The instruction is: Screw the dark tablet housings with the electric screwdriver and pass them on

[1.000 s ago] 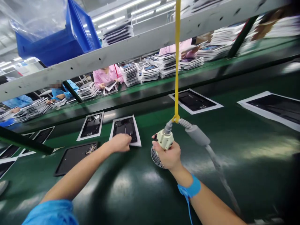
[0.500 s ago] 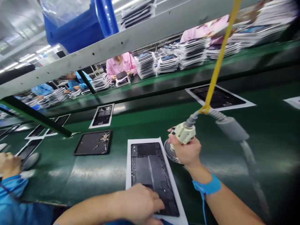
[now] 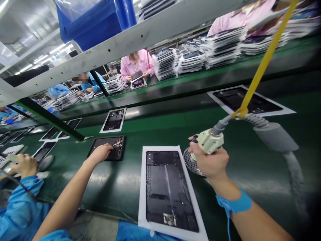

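My right hand is wrapped round a cream-coloured electric screwdriver, its grey cable rising from the top. Below that hand is a round perforated metal dish, partly hidden. My left hand reaches over a shallow black tray, fingers pinched together beside the small metal parts in it. Whatever lies between those fingertips is too small to make out. In front of me, a dark tablet housing lies on white paper. A small light-coloured part shows near its lower end.
A yellow strap holds up the cable and its thick grey sleeve. More tablet housings lie along the green bench, one of them behind the tray. A co-worker's hand is at far left. A green post slants down to the bench.
My left hand has left the tablet's lower end and moved left to the black tray, uncovering the small light-coloured part. My right hand still grips the screwdriver by the dish. The view has shifted slightly.
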